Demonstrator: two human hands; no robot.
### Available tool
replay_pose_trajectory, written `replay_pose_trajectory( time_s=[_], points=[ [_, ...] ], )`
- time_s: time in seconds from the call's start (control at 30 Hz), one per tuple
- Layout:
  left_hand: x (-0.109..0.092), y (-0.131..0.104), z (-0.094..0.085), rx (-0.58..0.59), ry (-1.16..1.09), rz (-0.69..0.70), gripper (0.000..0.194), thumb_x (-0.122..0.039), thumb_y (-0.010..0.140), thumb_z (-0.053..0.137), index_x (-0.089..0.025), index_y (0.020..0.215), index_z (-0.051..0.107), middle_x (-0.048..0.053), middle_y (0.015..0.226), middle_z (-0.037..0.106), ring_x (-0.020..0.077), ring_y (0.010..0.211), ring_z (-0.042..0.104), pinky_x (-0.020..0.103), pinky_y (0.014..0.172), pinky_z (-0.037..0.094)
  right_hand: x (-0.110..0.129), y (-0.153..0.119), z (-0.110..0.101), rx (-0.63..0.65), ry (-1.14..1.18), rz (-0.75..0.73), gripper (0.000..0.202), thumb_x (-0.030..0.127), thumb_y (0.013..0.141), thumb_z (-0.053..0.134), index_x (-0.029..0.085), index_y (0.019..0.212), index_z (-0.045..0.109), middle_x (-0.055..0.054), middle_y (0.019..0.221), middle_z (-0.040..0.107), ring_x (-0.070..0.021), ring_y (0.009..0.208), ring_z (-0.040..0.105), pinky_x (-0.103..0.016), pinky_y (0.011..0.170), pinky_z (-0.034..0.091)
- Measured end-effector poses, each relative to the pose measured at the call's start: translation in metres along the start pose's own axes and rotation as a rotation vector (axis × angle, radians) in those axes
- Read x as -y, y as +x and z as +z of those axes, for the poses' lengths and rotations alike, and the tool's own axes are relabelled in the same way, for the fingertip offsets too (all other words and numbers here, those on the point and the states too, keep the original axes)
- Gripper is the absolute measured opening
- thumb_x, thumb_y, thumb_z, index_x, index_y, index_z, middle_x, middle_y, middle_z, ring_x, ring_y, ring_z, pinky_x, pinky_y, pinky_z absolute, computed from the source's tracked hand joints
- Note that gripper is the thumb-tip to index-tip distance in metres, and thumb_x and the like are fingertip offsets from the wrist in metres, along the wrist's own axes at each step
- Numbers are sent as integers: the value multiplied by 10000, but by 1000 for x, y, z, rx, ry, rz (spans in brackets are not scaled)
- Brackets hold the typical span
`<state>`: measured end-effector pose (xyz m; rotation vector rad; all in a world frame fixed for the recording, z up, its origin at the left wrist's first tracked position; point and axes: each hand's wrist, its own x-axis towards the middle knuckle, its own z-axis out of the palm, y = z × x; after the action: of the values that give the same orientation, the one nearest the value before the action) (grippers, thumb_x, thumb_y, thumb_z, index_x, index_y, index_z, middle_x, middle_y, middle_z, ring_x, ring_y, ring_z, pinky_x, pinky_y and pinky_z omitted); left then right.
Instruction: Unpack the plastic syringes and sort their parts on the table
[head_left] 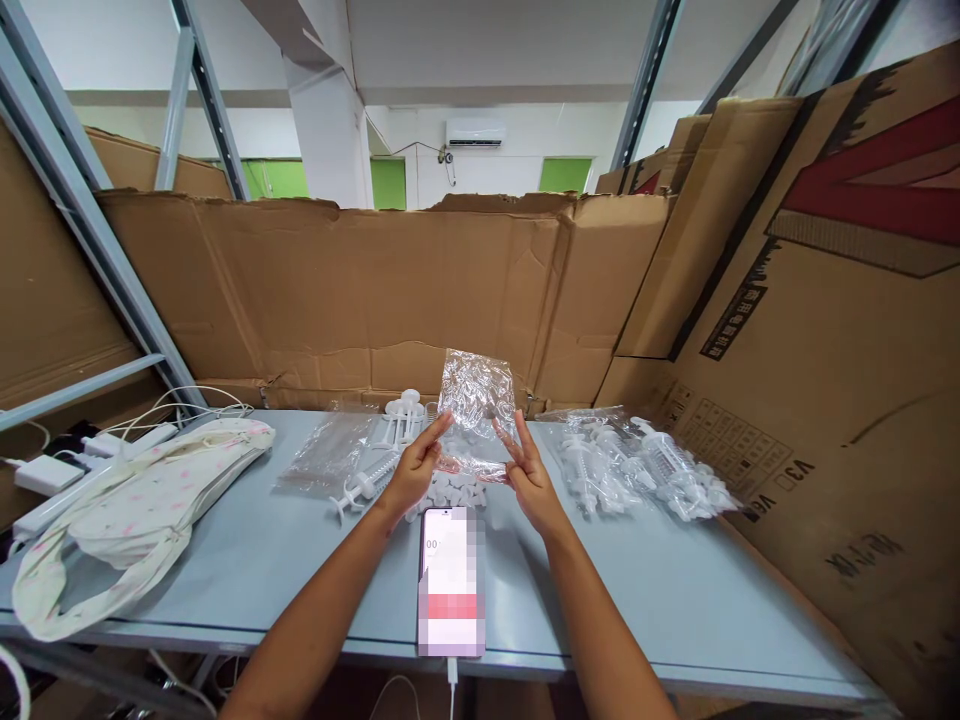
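A clear plastic bag (477, 400) stands upright above the middle of the table, stretched between my two hands. My left hand (414, 468) pinches its left edge near the lower part. On the other side my right hand (531, 478) grips the bag's lower right, with two fingers raised and apart. Behind my left hand lie loose white plastic syringes (405, 415), with another syringe (364, 482) nearer me. Small white plastic pieces (456, 490) are heaped below the bag, partly hidden by it and my left hand.
Packed bags of syringes (645, 465) lie at the right, and flat clear bags (330, 450) at the left. A phone (451, 580) with a cable is at the front. A cloth bag (142, 500) and power strips (90, 470) occupy the left. Cardboard (375, 290) walls the back.
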<state>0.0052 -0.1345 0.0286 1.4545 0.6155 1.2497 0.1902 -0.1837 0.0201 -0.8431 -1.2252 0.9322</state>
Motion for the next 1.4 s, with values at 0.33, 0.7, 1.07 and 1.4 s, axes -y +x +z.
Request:
replay_pose_trajectory(
  time_s=[0.33, 0.7, 1.07, 1.4],
  points=[
    [0, 2, -7, 146, 103, 21, 479, -223, 783, 596, -224, 1253, 509, 98, 1110, 644, 198, 1001, 610, 328, 902, 443, -3, 5, -5, 27, 60, -44, 543, 373, 817, 545, 412, 1329, 370, -7, 1458, 318, -221, 982, 636, -443, 880, 494],
    [-2, 7, -11, -158, 93, 102, 647, -257, 781, 573, -288, 1367, 301, 99, 1151, 592, 73, 583, 610, 194, 517, 457, -8, 3, 1, 90, 22, 55, 641, 318, 803, 541, 434, 1369, 264, -26, 1447, 341, -177, 838, 671, -407, 795, 532],
    [-52, 21, -87, -641, 70, 116, 581, -227, 731, 592, -217, 1262, 356, 57, 949, 665, 88, 592, 603, 196, 557, 454, -12, 7, -4, -6, -60, 41, 588, 350, 813, 514, 361, 1368, 321, -83, 1383, 426, -182, 853, 666, -423, 838, 504],
    [-37, 22, -212, -565, 1193, -419, 440, -233, 800, 477, -126, 1227, 484, 123, 1033, 662, 200, 802, 660, 289, 730, 479, -17, 7, -6, -17, -149, 40, 562, 339, 817, 503, 333, 1358, 353, -97, 1329, 474, -173, 867, 653, -381, 780, 520]
  ],
)
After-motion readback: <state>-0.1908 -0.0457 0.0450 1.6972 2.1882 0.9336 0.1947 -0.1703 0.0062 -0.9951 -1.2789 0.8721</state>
